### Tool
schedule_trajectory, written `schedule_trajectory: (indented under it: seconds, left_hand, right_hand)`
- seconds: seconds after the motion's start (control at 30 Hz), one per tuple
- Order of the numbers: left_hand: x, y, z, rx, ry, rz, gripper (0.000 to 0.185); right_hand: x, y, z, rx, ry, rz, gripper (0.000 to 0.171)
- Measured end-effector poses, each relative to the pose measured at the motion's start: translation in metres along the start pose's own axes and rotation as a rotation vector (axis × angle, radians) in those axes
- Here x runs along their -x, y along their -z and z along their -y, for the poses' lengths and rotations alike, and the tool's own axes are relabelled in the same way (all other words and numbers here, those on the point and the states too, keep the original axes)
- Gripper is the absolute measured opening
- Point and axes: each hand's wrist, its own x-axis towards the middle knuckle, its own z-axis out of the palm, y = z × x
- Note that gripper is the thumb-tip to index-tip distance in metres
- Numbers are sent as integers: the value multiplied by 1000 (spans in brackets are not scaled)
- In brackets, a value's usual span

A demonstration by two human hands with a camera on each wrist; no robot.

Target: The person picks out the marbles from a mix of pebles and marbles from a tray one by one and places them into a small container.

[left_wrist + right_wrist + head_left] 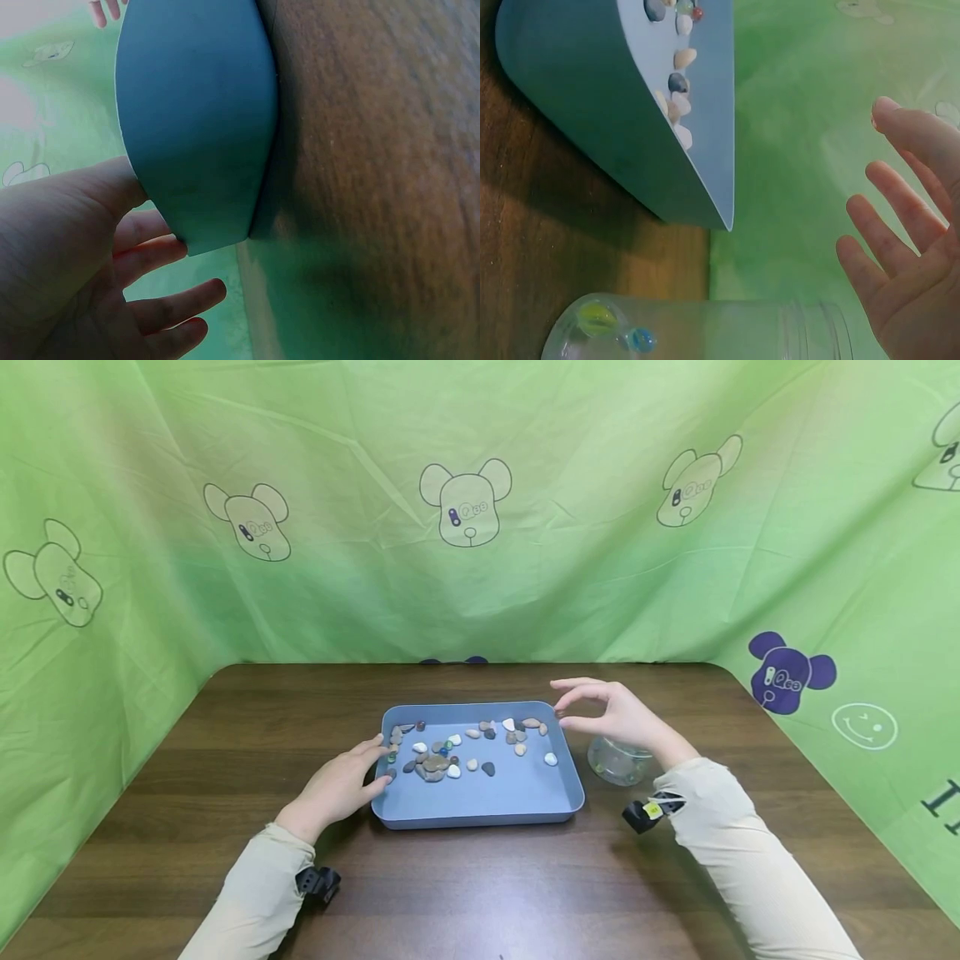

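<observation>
A blue-grey tray point(480, 802) holds scattered pebbles point(435, 762) and a few glass marbles point(420, 726). My left hand point(337, 783) lies over the tray's left rim, with thumb and fingertips reaching just inside, beside pebbles and a green marble point(392, 757). The left wrist view shows its fingers point(184, 304) loosely spread, and the rim hides the thumb tip. Above the tray's right rim, my right hand point(611, 714) appears to pinch a small reddish-brown marble point(558, 713) between thumb and index finger. Its other fingers point(881, 236) are spread apart.
A clear jar point(617, 762) stands right of the tray, under the right forearm. Inside it lie a yellow-green marble point(597, 319) and a blue marble point(642, 340). The brown wooden table point(480, 893) meets a green patterned curtain point(360, 577) behind.
</observation>
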Motion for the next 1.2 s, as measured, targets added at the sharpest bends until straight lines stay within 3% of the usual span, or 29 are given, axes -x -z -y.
schedule_trajectory:
  seconds: [0.23, 1.0, 1.2]
  left_hand:
    - [0, 0, 0, 4, -2, 0, 45]
    - [0, 1, 0, 1, -6, 2, 46]
    - [0, 2, -1, 5, -4, 3, 45]
  right_hand:
    - [4, 4, -7, -61, 11, -17, 18]
    - [23, 18, -20, -46, -7, -118, 18]
    - [28, 22, -28, -60, -59, -131, 18]
